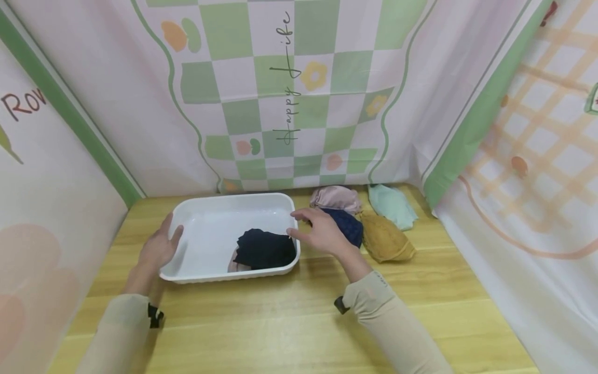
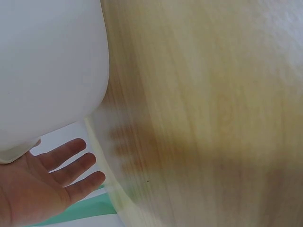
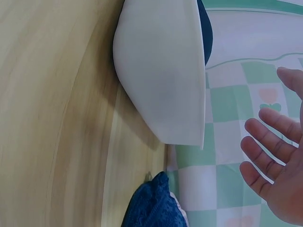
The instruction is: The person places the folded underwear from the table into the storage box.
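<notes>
A white rectangular tray (image 1: 205, 218) rests on the table. My left hand (image 1: 159, 248) is at its left rim, thumb over the inner side and the other fingers outside. Loosely straight fingers (image 2: 78, 165) show below the rim in the left wrist view. Across the tray, my right hand (image 1: 322, 231) is held over the right rim with its fingers spread. The right wrist view shows that hand (image 3: 284, 156) apart from the tray wall, holding nothing. In the tray's front right corner lies a folded black garment (image 1: 266, 249) with a scalloped edge, over a pinkish one (image 1: 237, 264).
Right of the tray lie several folded, cup-shaped garments: pink (image 1: 335, 198), navy lace (image 1: 348, 226), mustard (image 1: 386, 238) and mint (image 1: 391, 205). The navy one is partly under my right hand. Patterned curtains (image 1: 308, 119) border the wooden table (image 1: 261, 322) behind and on both sides.
</notes>
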A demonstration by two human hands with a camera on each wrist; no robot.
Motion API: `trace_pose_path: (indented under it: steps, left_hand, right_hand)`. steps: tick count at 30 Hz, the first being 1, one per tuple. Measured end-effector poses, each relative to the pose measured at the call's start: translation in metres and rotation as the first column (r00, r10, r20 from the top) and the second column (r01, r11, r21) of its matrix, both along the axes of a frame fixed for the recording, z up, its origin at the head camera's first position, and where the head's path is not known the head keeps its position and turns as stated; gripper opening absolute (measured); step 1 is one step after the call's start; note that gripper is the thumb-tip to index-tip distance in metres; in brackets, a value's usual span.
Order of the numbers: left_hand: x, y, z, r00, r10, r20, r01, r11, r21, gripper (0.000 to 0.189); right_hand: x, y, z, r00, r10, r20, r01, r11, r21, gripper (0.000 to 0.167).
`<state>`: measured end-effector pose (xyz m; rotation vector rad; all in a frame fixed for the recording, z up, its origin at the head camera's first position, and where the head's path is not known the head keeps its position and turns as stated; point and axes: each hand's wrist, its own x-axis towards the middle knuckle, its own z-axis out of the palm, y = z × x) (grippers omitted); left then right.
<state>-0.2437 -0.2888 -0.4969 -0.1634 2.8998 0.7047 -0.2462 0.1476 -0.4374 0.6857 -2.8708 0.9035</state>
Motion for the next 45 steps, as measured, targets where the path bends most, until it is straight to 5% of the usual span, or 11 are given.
trace_pose_path:
  steps: [16,45]
  left_hand:
    - [0.001,-0.001,-0.001,1.000,0.008,0.006,-0.008,1.000,0.005,0.085]
    - [-0.002,-0.002,-0.004,1.000,-0.008,-0.010,0.008,1.000,-0.013,0.086]
  right_hand:
    - [-0.002,0.017,0.000,0.999,-0.017,-0.040,0.016,1.000,-0.011,0.053]
    - [-0.008,0.048,0.001,0.995,-0.095,0.029,0.096,0.995,-0.029,0.057]
